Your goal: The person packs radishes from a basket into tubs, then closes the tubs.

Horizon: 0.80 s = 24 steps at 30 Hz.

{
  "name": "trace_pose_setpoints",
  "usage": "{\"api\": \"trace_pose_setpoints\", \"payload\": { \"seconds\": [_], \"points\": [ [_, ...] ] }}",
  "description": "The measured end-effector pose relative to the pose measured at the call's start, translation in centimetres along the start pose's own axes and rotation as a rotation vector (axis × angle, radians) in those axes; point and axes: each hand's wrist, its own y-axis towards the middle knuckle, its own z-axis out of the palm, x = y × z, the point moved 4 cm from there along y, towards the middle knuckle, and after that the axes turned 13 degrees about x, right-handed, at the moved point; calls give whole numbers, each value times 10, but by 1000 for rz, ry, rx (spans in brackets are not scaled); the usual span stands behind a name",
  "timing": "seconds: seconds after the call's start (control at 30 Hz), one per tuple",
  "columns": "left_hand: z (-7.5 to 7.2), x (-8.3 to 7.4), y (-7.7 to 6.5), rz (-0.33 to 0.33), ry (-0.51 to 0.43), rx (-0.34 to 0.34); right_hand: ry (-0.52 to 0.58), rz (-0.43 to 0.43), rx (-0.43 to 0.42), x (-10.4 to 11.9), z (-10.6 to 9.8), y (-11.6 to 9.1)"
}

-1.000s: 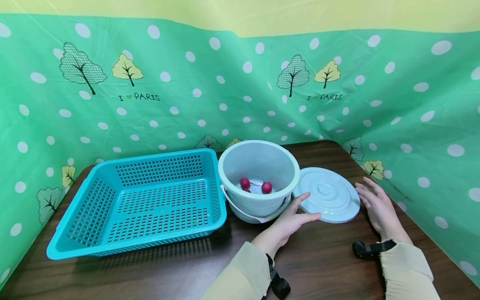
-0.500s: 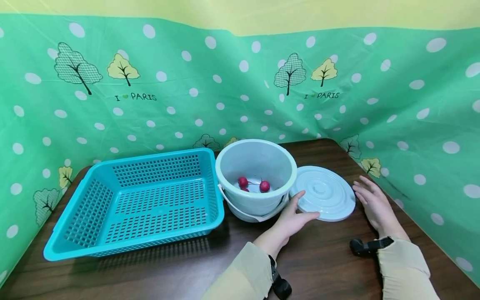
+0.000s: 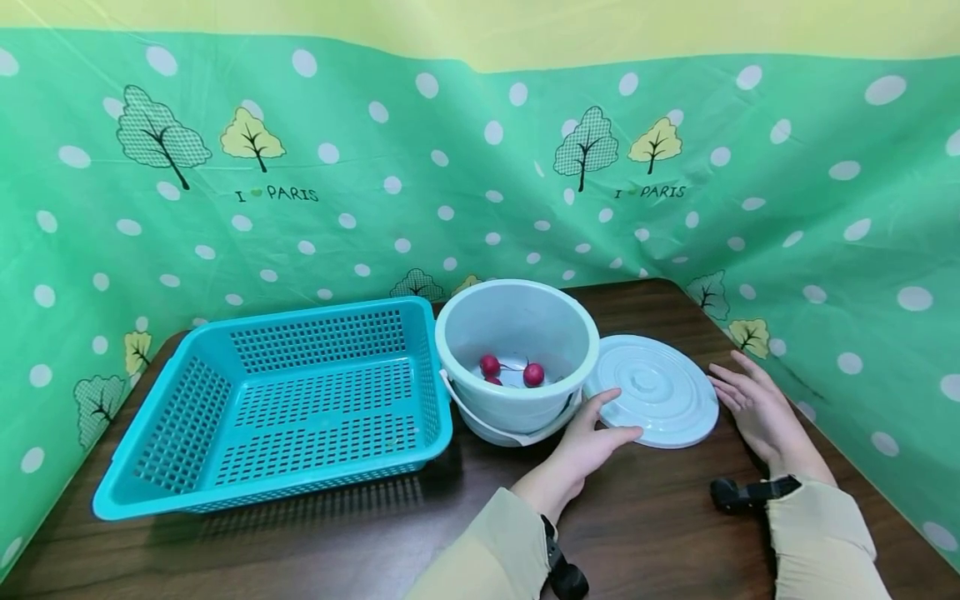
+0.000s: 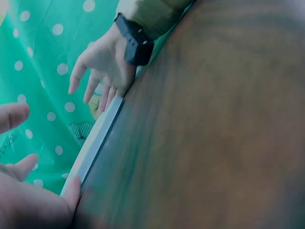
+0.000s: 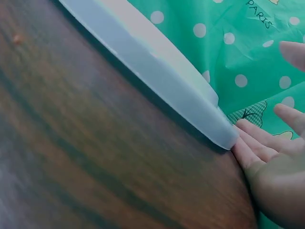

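Observation:
A round pale blue bucket lid (image 3: 656, 396) lies flat on the dark wood table, right of a matching bucket (image 3: 517, 408). My left hand (image 3: 581, 442) is at the lid's left front edge, thumb and forefinger spread apart. At the opposite edge is my right hand (image 3: 761, 417), fingers extended. In the right wrist view the fingertips (image 5: 243, 152) meet the rim of the lid (image 5: 162, 81). The left wrist view has a finger of the left hand (image 4: 38, 200) right at the lid's near edge. Inside the bucket are red radishes (image 3: 533, 375), one partly hidden by the rim.
To the left stands a turquoise slotted basket (image 3: 322, 400), its right side close against the bucket. The bucket's handle (image 3: 517, 437) hangs down in front. A green dotted cloth (image 3: 480, 167) hangs behind the table (image 3: 337, 550) and along its right side.
The head view has shifted slightly. Both hands stay at the lid's edges, and the lid, bucket and basket keep their places.

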Motion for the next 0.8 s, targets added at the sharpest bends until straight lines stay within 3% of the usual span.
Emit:
{"api": "trace_pose_setpoints", "payload": {
  "seconds": [0.1, 0.23, 0.37, 0.47, 0.6, 0.8],
  "points": [
    [4, 0, -2, 14, -22, -28, 55, -15, -3, 2, 0, -1],
    [8, 0, -3, 27, -65, -47, 56, -12, -77, 2, 1, 0],
    [8, 1, -2, 63, -175, -47, -11, -17, -190, -3, 0, -1],
    [8, 2, 0, 98, -309, -26, -24, -48, -244, -5, -1, -1],
    [11, 1, 0, 122, -448, -17, 28, -84, -243, -6, -1, -1],
    [15, -3, -4, 129, -503, -38, 126, -116, -189, -4, -1, -1]
  ]
}}
